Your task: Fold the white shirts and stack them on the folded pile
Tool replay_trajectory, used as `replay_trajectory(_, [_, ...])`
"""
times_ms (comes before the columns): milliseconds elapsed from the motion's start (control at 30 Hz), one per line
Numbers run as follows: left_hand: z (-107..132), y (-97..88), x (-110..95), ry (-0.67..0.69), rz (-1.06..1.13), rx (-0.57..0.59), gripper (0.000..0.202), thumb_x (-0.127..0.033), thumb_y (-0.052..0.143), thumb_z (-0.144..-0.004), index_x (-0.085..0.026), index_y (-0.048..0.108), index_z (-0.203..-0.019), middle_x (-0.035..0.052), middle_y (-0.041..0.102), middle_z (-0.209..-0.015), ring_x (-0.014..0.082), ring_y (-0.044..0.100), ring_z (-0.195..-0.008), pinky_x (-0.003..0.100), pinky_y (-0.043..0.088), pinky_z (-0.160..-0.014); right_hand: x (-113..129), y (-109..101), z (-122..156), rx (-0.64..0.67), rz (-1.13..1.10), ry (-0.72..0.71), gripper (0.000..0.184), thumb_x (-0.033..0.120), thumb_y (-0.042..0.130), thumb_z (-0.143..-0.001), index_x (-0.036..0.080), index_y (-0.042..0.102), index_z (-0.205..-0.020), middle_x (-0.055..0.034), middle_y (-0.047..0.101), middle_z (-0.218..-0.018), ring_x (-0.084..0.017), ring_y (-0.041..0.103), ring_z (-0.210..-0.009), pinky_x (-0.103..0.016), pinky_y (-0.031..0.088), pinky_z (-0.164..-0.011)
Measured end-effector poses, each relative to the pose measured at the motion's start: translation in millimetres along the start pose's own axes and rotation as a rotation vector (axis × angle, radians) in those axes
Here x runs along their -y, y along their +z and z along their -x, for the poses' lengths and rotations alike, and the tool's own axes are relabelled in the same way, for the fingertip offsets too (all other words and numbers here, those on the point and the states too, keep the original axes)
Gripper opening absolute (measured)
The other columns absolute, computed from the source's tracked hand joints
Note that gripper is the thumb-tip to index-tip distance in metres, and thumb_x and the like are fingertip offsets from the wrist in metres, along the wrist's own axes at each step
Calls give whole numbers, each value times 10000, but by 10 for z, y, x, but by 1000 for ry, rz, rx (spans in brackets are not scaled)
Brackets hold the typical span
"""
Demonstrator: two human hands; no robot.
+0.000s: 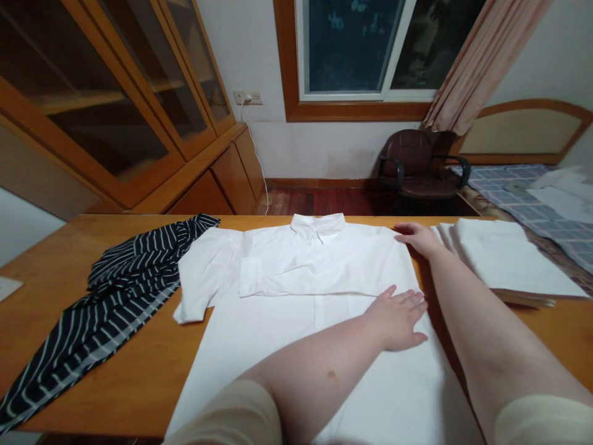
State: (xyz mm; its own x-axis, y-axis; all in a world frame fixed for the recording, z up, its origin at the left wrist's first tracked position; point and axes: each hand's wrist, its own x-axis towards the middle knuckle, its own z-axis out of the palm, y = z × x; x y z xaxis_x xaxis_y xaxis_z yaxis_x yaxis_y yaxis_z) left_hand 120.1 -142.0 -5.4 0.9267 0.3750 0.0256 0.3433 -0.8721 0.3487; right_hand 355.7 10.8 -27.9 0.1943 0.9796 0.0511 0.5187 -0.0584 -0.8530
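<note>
A white shirt (pixel 278 346) lies spread on the wooden tabletop (pixel 139 383), directly in front of the person, its collar (pixel 319 227) at the far edge. The sleeve (pixel 301 272) from the right side is folded across the chest, its cuff (pixel 251 275) lying towards the left. The other sleeve (pixel 204 266) extends out to the left, with slight creasing, and reaches the striped garment.

The left hand (pixel 399 318) is palm down and flattened on the shirt near its right edge, fingers extended and slightly spread; it grips nothing. The right hand (pixel 414 238) touches the shirt's right shoulder with fingers partly bent; whether it pinches the fabric cannot be determined.

A black garment with white stripes (pixel 125 296) lies loosely bunched left of the shirt. A stack of folded white cloth (pixel 504 253) sits to the right, just beyond the right forearm.

Beyond the tabletop are a glass-fronted cabinet (pixel 197 145) at left, a window (pixel 352 55), a pink curtain (pixel 491 68), a dark armchair (pixel 407 157) and a bed (pixel 491 185) at right.
</note>
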Motion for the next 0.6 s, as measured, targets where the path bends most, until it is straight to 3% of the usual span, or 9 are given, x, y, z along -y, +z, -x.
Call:
replay_trajectory(133, [4,-4,1,-1,10,1,667,-488,247,-916,-97,247,-1456,85,182,-1551,183,139,-1421,443,70,-1146,22,8,179,-17,143,-43,391,236,708,-645,178,672,-1030,-80,693,-1057,-229,632,-967,-415,443,-967])
replay_trajectory(300, [10,1,2,-1,12,1,668,-495,246,-915,-105,251,-1457,89,192,-1548,191,131,-1423,443,70,-1143,44,-16,358,-105,126,12,343,183,591,-717,163,657,-1053,-94,682,-1075,-216,624,-1005,-372,443,-970])
replay_trajectory(400, [4,3,-4,1,-7,-4,675,-497,237,-917,-100,232,-1462,89,191,-1549,187,131,-1423,449,83,-1144,200,20,460,-228,155,101,380,210,501,-783,137,623,-1136,-132,660,-1124,-231,613,-1040,-383,437,-975])
replay_trajectory(467, [-10,-4,-9,9,-18,-22,669,-493,265,-912,-88,278,-1444,100,239,-1534,194,170,-1413,448,116,-1142,380,119,565,-309,238,70,419,257,451,-826,132,590,-1201,-149,619,-1202,-250,571,-1119,-402,403,-1007])
replay_trajectory(533, [-30,-21,-13,35,-22,-59,628,-483,355,-885,-78,430,-1358,122,387,-1462,224,308,-1355,429,206,-1122,556,280,703,-234,355,-116,440,300,422,-855,165,561,-1249,-125,556,-1304,-253,486,-1230,-418,342,-1059])
replay_trajectory(600, [-50,-41,-12,32,-15,-74,493,-423,440,-852,-95,598,-1184,129,580,-1273,242,506,-1186,398,360,-1029,658,459,844,37,477,-301,456,326,413,-872,211,523,-1299,-79,417,-1446,-245,370,-1328,-418,297,-1092])
